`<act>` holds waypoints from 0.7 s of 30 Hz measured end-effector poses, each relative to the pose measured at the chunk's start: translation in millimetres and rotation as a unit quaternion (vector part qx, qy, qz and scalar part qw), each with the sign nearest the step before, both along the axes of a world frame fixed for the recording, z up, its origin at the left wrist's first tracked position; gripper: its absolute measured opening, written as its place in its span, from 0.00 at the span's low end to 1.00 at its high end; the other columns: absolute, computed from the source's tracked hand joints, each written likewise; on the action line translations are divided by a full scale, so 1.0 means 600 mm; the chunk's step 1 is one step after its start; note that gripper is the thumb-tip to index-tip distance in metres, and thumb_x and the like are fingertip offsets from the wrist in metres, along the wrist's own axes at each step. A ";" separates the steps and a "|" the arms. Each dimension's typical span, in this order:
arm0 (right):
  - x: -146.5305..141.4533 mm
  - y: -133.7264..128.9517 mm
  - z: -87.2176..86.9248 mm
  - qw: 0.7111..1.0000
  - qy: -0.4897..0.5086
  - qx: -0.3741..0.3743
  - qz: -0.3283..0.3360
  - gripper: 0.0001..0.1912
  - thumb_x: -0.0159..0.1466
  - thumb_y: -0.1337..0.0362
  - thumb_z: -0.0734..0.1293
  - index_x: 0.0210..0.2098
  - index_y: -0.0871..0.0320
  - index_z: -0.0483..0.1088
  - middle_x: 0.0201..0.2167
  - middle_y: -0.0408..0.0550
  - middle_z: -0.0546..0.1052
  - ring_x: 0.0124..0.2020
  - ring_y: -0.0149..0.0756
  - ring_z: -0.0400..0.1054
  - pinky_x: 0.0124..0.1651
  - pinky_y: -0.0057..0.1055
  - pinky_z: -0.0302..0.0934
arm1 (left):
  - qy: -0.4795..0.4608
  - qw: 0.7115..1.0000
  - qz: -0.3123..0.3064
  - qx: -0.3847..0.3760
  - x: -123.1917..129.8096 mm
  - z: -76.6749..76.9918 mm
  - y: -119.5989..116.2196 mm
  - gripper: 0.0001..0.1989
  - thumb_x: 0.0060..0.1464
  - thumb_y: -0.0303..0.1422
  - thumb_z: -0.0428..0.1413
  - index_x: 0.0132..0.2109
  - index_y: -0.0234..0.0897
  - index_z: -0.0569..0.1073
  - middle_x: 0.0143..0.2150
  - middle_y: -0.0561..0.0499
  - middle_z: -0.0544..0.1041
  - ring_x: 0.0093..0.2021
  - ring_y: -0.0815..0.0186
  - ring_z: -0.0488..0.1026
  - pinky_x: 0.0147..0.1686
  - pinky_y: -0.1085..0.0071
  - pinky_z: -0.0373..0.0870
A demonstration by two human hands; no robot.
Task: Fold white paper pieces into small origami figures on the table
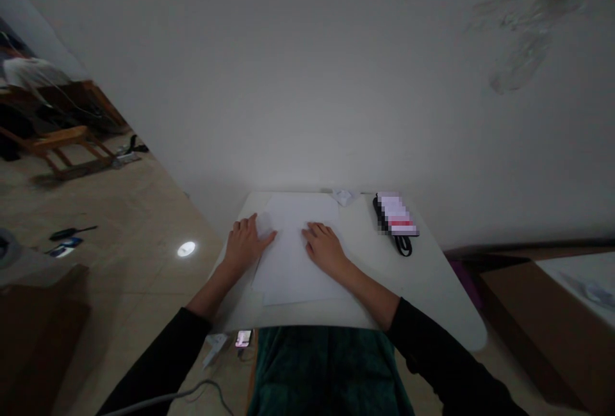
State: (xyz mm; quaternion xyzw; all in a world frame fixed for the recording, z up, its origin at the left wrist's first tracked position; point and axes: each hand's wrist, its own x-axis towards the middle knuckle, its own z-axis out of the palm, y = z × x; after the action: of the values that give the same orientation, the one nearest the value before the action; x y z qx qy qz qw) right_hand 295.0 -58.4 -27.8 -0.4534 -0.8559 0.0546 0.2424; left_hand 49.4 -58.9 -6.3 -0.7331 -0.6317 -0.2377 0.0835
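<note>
Head view gave me the paper [293, 278] lying flat on the table [423, 300], its long side running away from the person. Two edges showed at its near left corner, so I took it for more than one sheet or a fold; I couldn't tell which. As for progress, I judged the paper laid out and under both hands. I made out no writing or cut on it, and how much work was left I couldn't judge.

The left hand [243, 246] lay over the paper's left edge, fingers spread and thumb reaching inward. The right hand [327, 250] rested palm down near the right edge, fingers slightly bent. Neither seemed closed on anything, though I couldn't see under the palms.

The paper looked smooth, white and thin; the table was pale, with a rounded near right corner. At its far edge sat a crumpled clear wrapper [343, 197]. Right of the paper lay a phone-like slab [396, 214], its face pixelated, with a looped black cord [404, 246] beside it. Nearer the person, dark green cloth [327, 371] looked soft and plush. Beyond the table rose a matte, pale wall [307, 83].
</note>
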 end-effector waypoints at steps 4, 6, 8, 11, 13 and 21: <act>-0.001 -0.001 0.003 1.000 -0.015 -0.002 0.000 0.20 0.63 0.70 0.61 0.55 0.59 0.69 0.59 0.60 0.68 0.60 0.50 0.60 0.60 0.48 0.55 | -0.156 0.984 0.055 -0.073 -0.019 0.001 0.029 0.36 0.48 0.48 0.59 0.58 0.30 0.64 0.41 0.40 0.77 0.38 0.56 0.75 0.40 0.58 0.71; 0.000 -0.001 0.004 1.000 -0.013 -0.008 0.003 0.20 0.64 0.70 0.61 0.55 0.60 0.69 0.59 0.61 0.68 0.60 0.51 0.59 0.60 0.49 0.55 | -0.242 0.958 0.053 -0.146 -0.026 0.015 0.045 0.35 0.40 0.46 0.64 0.53 0.30 0.70 0.35 0.44 0.78 0.32 0.58 0.75 0.32 0.63 0.72; 0.002 -0.002 0.002 1.000 0.000 -0.018 0.008 0.20 0.63 0.71 0.61 0.55 0.60 0.69 0.59 0.62 0.68 0.60 0.51 0.59 0.60 0.50 0.55 | -0.324 0.916 -0.006 -0.238 -0.028 0.036 0.055 0.27 0.37 0.47 0.65 0.42 0.31 0.76 0.31 0.46 0.79 0.29 0.59 0.75 0.27 0.67 0.71; 0.003 0.002 -0.001 0.997 0.072 -0.038 0.013 0.19 0.62 0.72 0.62 0.52 0.58 0.70 0.58 0.60 0.68 0.60 0.49 0.59 0.60 0.50 0.55 | -0.407 0.869 -0.052 -0.277 -0.020 0.062 0.058 0.22 0.38 0.48 0.64 0.32 0.32 0.78 0.27 0.47 0.79 0.26 0.61 0.74 0.23 0.71 0.67; 0.003 0.010 0.000 0.980 0.189 -0.062 -0.013 0.20 0.61 0.69 0.65 0.53 0.57 0.69 0.57 0.59 0.69 0.59 0.47 0.61 0.59 0.48 0.56 | -0.439 0.869 -0.043 -0.223 -0.006 0.071 0.052 0.22 0.40 0.48 0.64 0.33 0.32 0.78 0.26 0.49 0.78 0.25 0.63 0.73 0.21 0.73 0.66; 0.025 0.048 0.043 0.795 0.537 -0.283 -0.003 0.21 0.55 0.48 0.70 0.38 0.61 0.74 0.33 0.50 0.79 0.32 0.38 0.73 0.34 0.33 0.66 | -0.482 0.840 -0.109 -0.224 0.084 0.091 0.018 0.23 0.44 0.46 0.64 0.40 0.31 0.78 0.37 0.43 0.81 0.34 0.57 0.78 0.32 0.64 0.75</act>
State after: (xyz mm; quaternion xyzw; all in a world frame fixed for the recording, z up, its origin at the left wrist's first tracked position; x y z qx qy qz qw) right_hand 310.2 -29.8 -2.2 -0.4021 -0.5331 0.5286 0.5240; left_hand 99.6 -48.3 48.3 -0.5885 -0.5445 -0.4205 -0.4247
